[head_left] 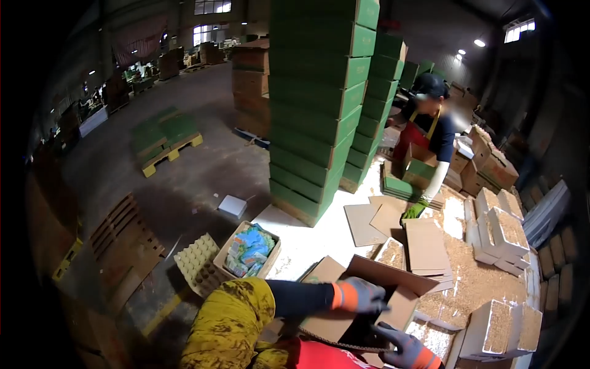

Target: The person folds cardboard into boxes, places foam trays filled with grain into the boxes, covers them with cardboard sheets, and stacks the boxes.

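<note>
An open cardboard box (335, 326) stands on the white table in front of me, its flaps spread out. My left hand (362, 296), in a grey and orange glove, reaches over the box opening with its fingers pointing right. At the box's near right edge is my right hand (402, 347), gloved the same way, its fingers bent toward the box wall. The dark box interior hides whether either hand grips anything. Beyond the box lie flat cardboard sheets (426, 246). A small box of brown granules (391, 253) sits beside them.
Tall stacks of green boxes (313, 123) rise ahead. A co-worker (430, 123) reaches toward the cardboard sheets. At left are a box of blue bags (249, 249) and an egg tray (198, 261). White boxes of granules (501, 329) and loose granules (479, 277) lie right.
</note>
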Demonstrator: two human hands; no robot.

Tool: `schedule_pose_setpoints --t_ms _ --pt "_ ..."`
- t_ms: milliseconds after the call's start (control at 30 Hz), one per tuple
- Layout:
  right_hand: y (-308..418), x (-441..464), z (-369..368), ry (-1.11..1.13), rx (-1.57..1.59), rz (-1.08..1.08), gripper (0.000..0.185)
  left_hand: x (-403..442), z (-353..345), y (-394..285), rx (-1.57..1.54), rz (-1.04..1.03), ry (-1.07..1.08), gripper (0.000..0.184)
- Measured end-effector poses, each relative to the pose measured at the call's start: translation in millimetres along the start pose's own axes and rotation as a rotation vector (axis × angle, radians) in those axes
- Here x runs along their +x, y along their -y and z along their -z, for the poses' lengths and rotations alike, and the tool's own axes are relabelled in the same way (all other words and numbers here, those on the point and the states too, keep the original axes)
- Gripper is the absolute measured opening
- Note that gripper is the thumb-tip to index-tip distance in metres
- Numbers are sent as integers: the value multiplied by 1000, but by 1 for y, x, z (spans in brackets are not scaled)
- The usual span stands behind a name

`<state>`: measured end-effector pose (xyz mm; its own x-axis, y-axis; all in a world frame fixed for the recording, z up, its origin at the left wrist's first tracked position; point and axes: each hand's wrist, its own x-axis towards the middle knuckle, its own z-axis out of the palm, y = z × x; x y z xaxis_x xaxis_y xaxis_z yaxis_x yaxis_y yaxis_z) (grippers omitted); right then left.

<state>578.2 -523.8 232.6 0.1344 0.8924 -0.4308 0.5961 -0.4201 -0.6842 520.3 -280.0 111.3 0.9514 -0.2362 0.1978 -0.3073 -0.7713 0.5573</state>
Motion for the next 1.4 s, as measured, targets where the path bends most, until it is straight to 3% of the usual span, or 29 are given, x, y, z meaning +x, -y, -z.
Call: schedule_pose_setpoints --t_ms 33,133,200,267,300,367,400,433,467,533,567,600,667,733,767,800,867,900,967,1000,1067,1133,1167,1200,1267,1300,1333,1367,1400 --pt "-21 11 5 -22 133 148 67 15 -6 36 -77 -46 191 25" --pt "-51 12 -2 -130 672 60 64 6 -5 66 -1051 125 410 32" --pt "-58 14 0 -109 497 49 60 -21 36 -4 -399 101 189 36" --pt "-92 31 -5 -51 309 145 61 -35 7 -5 -416 2 166 38" --pt "-82 29 2 56 425 90 63 -43 13 -6 -493 -79 136 41" --pt "-85 34 9 45 357 13 61 -59 32 7 -1300 285 252 46" --pt "-85 38 12 34 324 -23 60 -73 45 11 -1429 506 186 49" --pt "-89 44 -2 -240 272 55 57 -80 22 27 -1229 301 -107 58" --pt "-90 48 -21 -509 219 124 54 -75 28 -10 -706 302 -416 61" --pt "-57 46 -24 -587 -187 71 54 -48 -2 -17 -229 594 -582 64" --pt "-39 42 -19 -463 -236 -75 53 -36 -15 -24 123 750 -601 68" --pt "-47 47 -16 -549 -432 93 57 -30 -16 -30 267 798 -638 77" --pt "-59 59 -2 -731 -812 443 64 -27 -22 -28 406 728 -759 76" --pt "-40 47 19 -959 -515 426 73 -31 -26 -16 230 650 -1054 77" --pt "-31 47 28 -1138 -578 361 80 -34 -33 -11 133 613 -1193 78" --pt "-37 51 25 -1084 -578 361 78 -38 -36 -2 110 528 -1290 79" --pt "-58 58 7 -976 -574 349 76 -36 -44 6 -87 551 -1436 76" --pt "-59 51 -5 -902 -769 415 66 -37 -40 4 -111 571 -1442 75" --pt "-71 31 -30 -911 -535 569 57 -35 -28 1 -161 603 -1472 72" --pt "-81 24 -38 -902 -423 644 53 -36 -27 5 -78 641 -1380 71" --pt "-120 36 -34 -924 -95 283 50 -50 -36 6 81 749 -1177 70" --pt "-70 39 9 -1191 -419 444 54 -51 -30 3 173 756 -1170 71" --pt "-25 37 23 -1206 -515 328 58 -48 -25 -2 213 752 -1162 71" --pt "-19 46 31 -1163 -557 217 62 -44 -20 -8 250 747 -1156 72" --pt "-56 58 9 -980 -603 374 66 -46 -12 -29 385 654 -1184 76" --pt "-33 41 -1 -908 -716 349 67 -48 -6 -35 428 582 -1209 77" --pt "-12 26 9 -343 -602 27 67 -48 -3 -35 463 509 -1242 78" --pt "-97 33 -40 -544 -545 499 56 -48 -7 -29 421 527 -1202 78" --pt "-129 39 -54 -461 -582 465 57 -47 -10 -26 368 709 -970 79"
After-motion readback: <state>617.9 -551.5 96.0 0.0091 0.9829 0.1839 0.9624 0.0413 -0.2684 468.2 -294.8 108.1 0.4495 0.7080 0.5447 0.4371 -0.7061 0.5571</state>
